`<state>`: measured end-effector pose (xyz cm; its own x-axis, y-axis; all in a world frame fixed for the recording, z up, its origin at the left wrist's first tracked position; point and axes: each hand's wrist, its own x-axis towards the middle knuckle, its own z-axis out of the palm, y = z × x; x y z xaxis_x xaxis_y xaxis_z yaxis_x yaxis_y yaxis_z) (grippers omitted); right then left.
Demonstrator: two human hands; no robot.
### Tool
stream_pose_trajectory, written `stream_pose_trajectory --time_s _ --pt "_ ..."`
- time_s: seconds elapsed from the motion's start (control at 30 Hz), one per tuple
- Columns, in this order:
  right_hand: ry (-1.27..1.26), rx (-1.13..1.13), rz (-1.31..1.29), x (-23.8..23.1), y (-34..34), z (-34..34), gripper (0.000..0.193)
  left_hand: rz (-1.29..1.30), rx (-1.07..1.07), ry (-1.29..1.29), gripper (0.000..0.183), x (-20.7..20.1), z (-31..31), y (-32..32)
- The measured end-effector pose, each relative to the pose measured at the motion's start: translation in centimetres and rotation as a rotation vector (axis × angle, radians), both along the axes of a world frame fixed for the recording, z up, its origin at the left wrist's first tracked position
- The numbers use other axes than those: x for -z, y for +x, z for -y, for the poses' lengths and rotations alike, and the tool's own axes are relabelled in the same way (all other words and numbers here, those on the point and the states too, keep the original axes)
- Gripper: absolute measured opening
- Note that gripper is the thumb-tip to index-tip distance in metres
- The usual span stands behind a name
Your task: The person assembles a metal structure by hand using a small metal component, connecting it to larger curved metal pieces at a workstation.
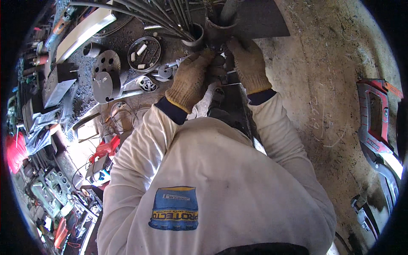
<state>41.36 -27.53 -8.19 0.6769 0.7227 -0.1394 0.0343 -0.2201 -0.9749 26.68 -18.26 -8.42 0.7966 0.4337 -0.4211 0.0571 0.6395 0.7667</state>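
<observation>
My left hand [189,81], in a worn brown knit glove, is closed with its fingers curled inward. Opposite it my right hand [248,67], gloved alike, is closed too. Both sets of fingertips meet around small dark parts [218,70] whose kind I cannot make out; the gloves and shadow hide most of them. Just beyond my left fingers stands a metal cup [196,42] full of thin rods [166,17]. Past my right fingers is a rusty metal pot [219,30] with thicker bars in it.
A round tin [158,63] of small white pieces and perforated metal discs [107,63] lie at left. A red-and-grey hacksaw [366,119] and a clamp-like tool [365,216] are at right. Dark sheet metal [263,19] lies at the back. Tools clutter the far left.
</observation>
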Motion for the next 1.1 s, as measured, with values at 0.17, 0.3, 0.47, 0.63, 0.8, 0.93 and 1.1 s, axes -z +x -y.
stream_pose_trajectory --time_s 0.17,0.3,0.47,0.63,0.8,0.93,1.1 --pt "-0.006 0.075 0.197 -0.3 -0.2 -0.7 0.027 0.057 -0.018 -0.218 0.032 -0.1 -0.1 0.2" --pt "-0.01 0.104 0.451 1.3 -0.3 -0.3 0.028 -0.001 0.103 0.541 0.029 0.5 0.1 0.4" --pt "0.029 0.042 0.413 1.6 0.4 -0.3 0.028 0.037 0.086 0.239 0.026 1.8 0.1 0.4" --pt "0.034 0.055 0.337 1.2 0.3 -0.1 0.028 0.035 0.147 0.484 0.046 1.3 0.5 0.1" --pt "0.0 0.032 0.299 1.5 0.5 -0.2 0.027 0.057 0.056 0.344 0.033 0.2 0.5 0.6" --pt "0.082 0.064 0.431 2.0 0.2 -0.3 0.027 -0.002 0.013 -0.131 0.03 0.4 0.1 0.7" --pt "0.05 0.059 0.308 1.2 0.1 -0.5 0.025 -0.01 -0.017 -0.171 0.034 -0.3 0.3 1.0"
